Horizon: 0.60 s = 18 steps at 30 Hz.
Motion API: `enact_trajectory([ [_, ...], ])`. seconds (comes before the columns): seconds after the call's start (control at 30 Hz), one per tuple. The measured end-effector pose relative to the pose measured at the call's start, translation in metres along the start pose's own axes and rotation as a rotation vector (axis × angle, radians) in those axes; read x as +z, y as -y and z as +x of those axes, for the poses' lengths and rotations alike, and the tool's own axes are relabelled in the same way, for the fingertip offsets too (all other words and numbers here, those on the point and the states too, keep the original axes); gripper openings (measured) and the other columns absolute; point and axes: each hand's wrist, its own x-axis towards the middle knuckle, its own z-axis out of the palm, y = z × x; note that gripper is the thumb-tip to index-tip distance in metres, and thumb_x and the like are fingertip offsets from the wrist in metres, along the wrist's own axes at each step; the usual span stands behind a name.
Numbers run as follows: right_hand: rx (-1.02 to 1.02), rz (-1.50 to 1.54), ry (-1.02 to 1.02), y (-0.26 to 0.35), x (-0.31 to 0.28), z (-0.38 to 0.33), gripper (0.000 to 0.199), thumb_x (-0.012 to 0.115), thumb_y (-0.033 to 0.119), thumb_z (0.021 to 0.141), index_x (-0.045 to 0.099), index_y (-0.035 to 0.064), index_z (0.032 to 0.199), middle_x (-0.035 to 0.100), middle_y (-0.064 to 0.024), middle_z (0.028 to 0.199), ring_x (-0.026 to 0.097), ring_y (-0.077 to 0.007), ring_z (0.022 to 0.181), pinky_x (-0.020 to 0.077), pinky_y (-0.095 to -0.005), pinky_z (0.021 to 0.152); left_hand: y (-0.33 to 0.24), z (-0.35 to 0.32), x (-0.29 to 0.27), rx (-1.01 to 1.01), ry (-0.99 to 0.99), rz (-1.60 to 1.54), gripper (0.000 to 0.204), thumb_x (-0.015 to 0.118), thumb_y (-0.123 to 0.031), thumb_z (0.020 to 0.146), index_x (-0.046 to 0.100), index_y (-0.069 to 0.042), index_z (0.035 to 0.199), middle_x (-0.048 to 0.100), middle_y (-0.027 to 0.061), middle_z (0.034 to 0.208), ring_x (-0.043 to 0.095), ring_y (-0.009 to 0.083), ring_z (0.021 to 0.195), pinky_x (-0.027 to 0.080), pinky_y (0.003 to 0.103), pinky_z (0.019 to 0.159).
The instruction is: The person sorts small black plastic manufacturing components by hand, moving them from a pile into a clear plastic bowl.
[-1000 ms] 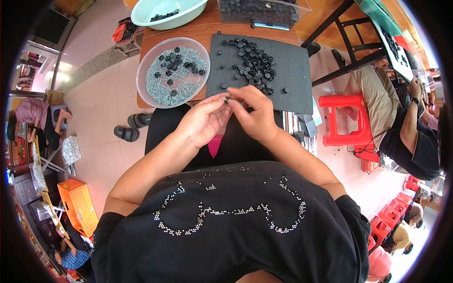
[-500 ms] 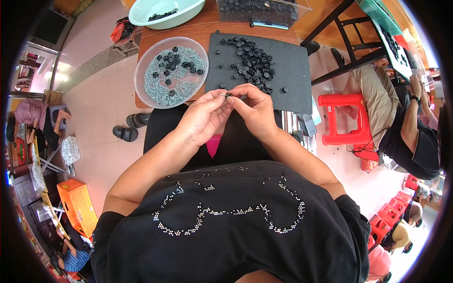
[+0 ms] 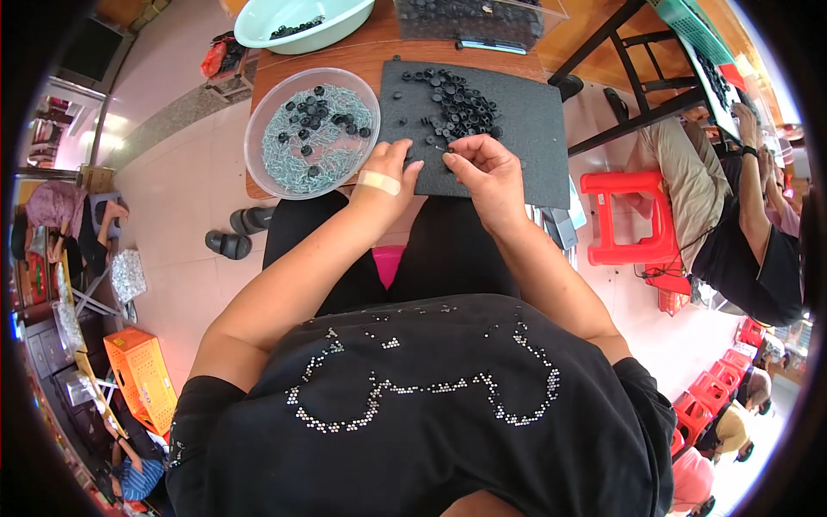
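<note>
Your left hand (image 3: 389, 177) and right hand (image 3: 487, 172) sit close together over the near edge of the dark mat (image 3: 534, 129) on the bench (image 3: 379, 53). Your right fingers (image 3: 458, 152) are pinched together on a small part (image 3: 445, 149), thin and pale; what it is cannot be told at this size. Your left fingers are curled together, tips near that same part, with a plaster (image 3: 380, 182) across the back of the hand; whether they touch the part cannot be told. Just beyond your hands a heap of black caps (image 3: 461, 103) lies on the mat. To the left of the mat stands a clear bowl (image 3: 258, 129) holding pale small pieces and a few more caps. A green basin (image 3: 258, 26) sits further back.
</note>
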Motion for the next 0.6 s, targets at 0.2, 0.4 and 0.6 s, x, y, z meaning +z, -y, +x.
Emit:
enact_trajectory([
  [0.2,0.017,-0.048,0.001,0.0,0.001,-0.001,0.009,0.068,0.004,0.079,0.063,0.0026,0.087,0.061,0.0019,0.075,0.052,-0.0033,0.066,0.0425,-0.0184,0.058,0.001,0.014,0.003,-0.149,0.166,0.039,0.021,0.062,-0.01,0.08,0.055,-0.004,0.099,0.057,0.0202,0.093,0.056,0.0376,0.087,0.047,0.043,0.075],
  [0.4,-0.003,-0.007,-0.004,-0.002,0.001,0.0,0.01,0.068,0.005,0.079,0.063,0.0036,0.088,0.061,0.002,0.074,0.052,-0.004,0.064,0.0423,-0.0185,0.058,0.002,0.013,0.001,-0.213,0.196,-0.121,0.028,0.063,-0.009,0.081,0.054,-0.005,0.107,0.058,0.0151,0.093,0.058,0.0268,0.085,0.048,0.036,0.074],
  [0.6,-0.036,0.006,0.025,0.013,0.007,-0.007,0.011,0.067,0.001,0.079,0.063,0.0023,0.089,0.061,0.0013,0.078,0.054,-0.0044,0.07,0.0427,-0.0182,0.062,-0.017,-0.002,-0.058,-0.986,0.223,-1.737,0.025,0.055,-0.006,0.088,0.051,0.002,0.112,0.058,0.0115,0.098,0.058,0.0167,0.088,0.051,0.026,0.079],
])
